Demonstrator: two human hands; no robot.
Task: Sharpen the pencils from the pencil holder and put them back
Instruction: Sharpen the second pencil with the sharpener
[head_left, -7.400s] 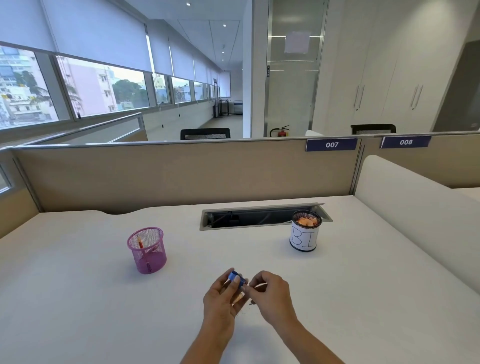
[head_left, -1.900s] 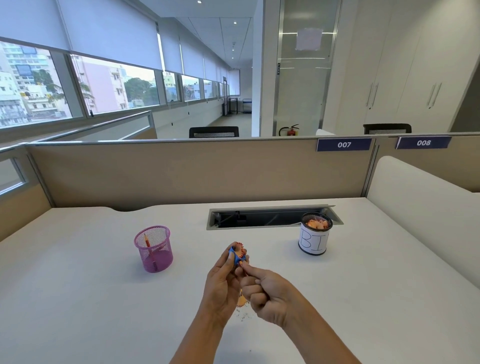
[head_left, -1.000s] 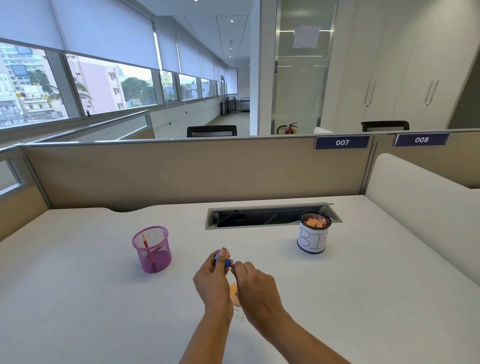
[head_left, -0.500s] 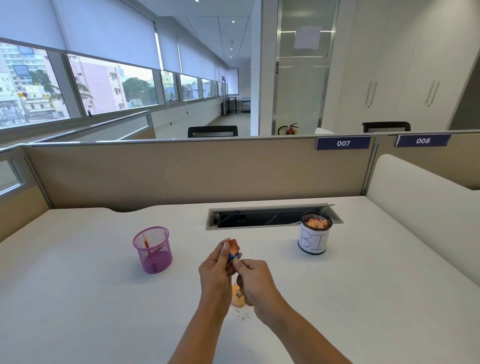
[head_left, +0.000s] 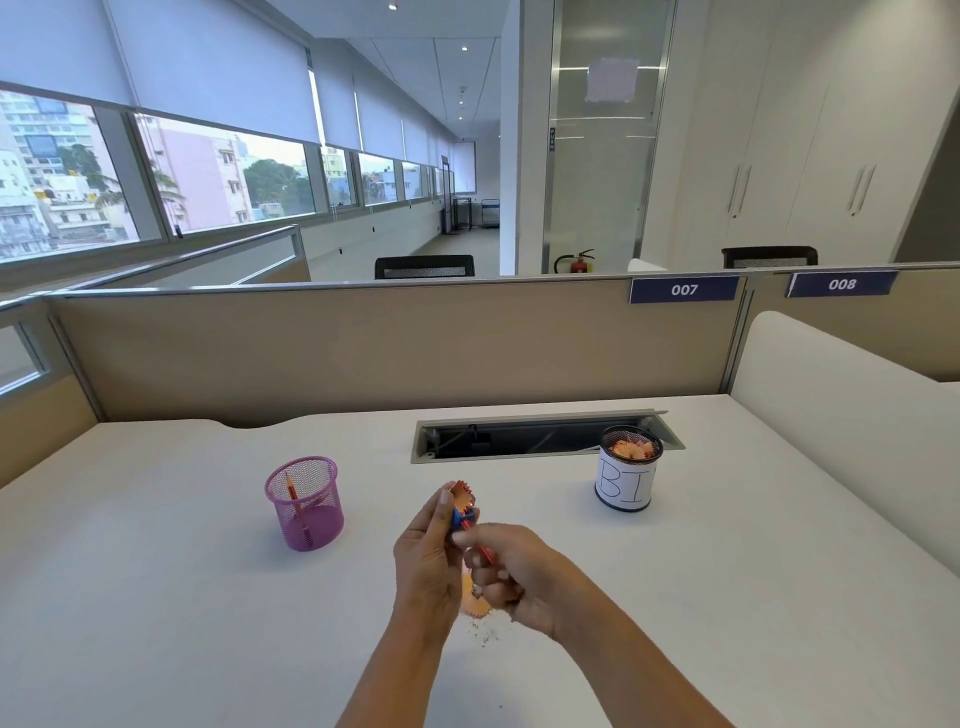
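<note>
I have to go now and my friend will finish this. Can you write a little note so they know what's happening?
Left hand: holds the blue sharpener, a shaving curl on top.
Right hand: holds the red pencil, tip in the sharpener.
Pink pencil holder: one pencil inside.
Bin cup: holds shavings. More shavings lie on the desk.
Left: finish sharpening, return this pencil to the holder.

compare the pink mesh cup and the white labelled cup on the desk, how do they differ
The pink mesh cup is see-through mesh, while the white labelled cup has a white label with hand-drawn letters around it. The pink mesh cup holds a pencil leaning inside; the white labelled cup holds curled orange shavings. The pink mesh cup stands to the left of the hands, the white labelled cup to the right by the cable slot. Both stand upright on the desk, untouched.
</note>
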